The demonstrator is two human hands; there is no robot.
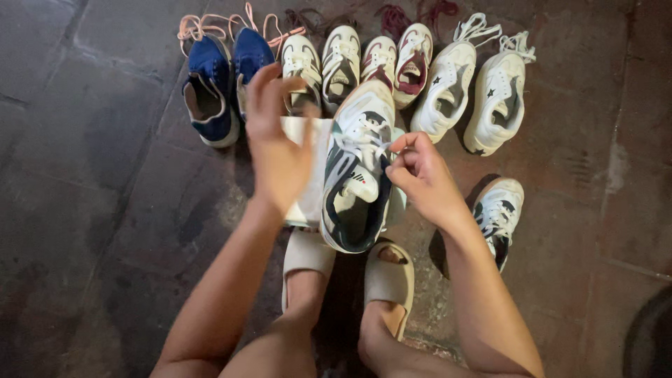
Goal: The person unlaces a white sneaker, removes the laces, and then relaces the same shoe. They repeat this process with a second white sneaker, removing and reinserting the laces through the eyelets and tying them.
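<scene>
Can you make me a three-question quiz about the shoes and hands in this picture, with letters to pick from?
1. Where does the single white sneaker with dark trim lie?
A. On the floor beside the right hand's arm
B. On top of the blue pair
C. Inside a box

2. What colour are the laces of the blue fabric sneakers?
A. Green
B. Pink
C. Black

3. What is the right hand doing?
A. Resting flat on the floor
B. Holding a slipper
C. Pinching the white lace of the white and dark green sneaker

Answers:
1. A: it lies alone on the stone floor, apart from the row.
2. B: pink laces trail out behind the pair.
3. C: fingertips close on the lace, while the left hand is raised open beside the shoe.
</scene>
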